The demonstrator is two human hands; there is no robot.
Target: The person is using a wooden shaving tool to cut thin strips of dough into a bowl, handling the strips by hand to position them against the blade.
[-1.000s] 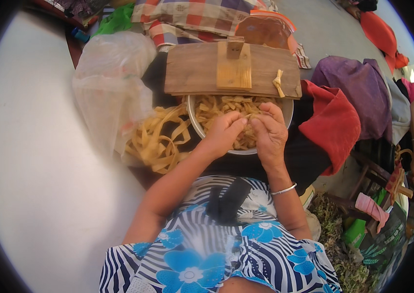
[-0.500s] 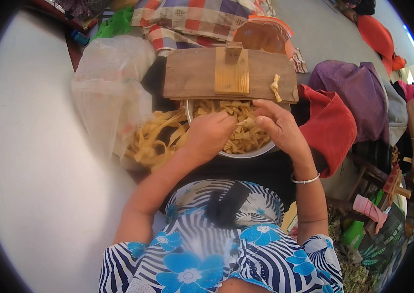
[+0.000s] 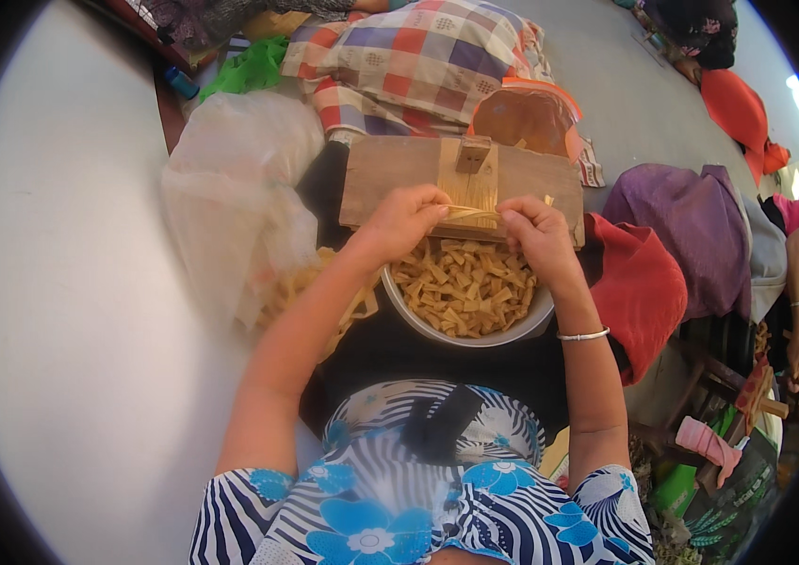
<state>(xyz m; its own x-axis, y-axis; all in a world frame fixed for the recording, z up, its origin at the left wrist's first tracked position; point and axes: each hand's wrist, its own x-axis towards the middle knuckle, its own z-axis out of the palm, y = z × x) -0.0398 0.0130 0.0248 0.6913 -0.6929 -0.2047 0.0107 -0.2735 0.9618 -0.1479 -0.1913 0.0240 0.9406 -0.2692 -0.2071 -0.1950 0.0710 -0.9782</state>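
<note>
Angles left forearm (image 3: pixel 324 315) from lower left of frame, slanting up and right toward upper middle. Holds right forearm (image 3: pixel 593 367) steeper, from lower right, leaning slightly left. Bends left elbow (image 3: pixel 268 428) and right elbow (image 3: pixel 599 438) outward. Holds left hand (image 3: pixel 405 222) and right hand (image 3: pixel 539 231) almost level, apart, just above frame centre, fingertips facing. Pinches with both, thumbs against curled fingers.

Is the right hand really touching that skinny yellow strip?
Touching. The head view shows the yellow strip running from the left hand into the right hand, which pinches it.
</note>
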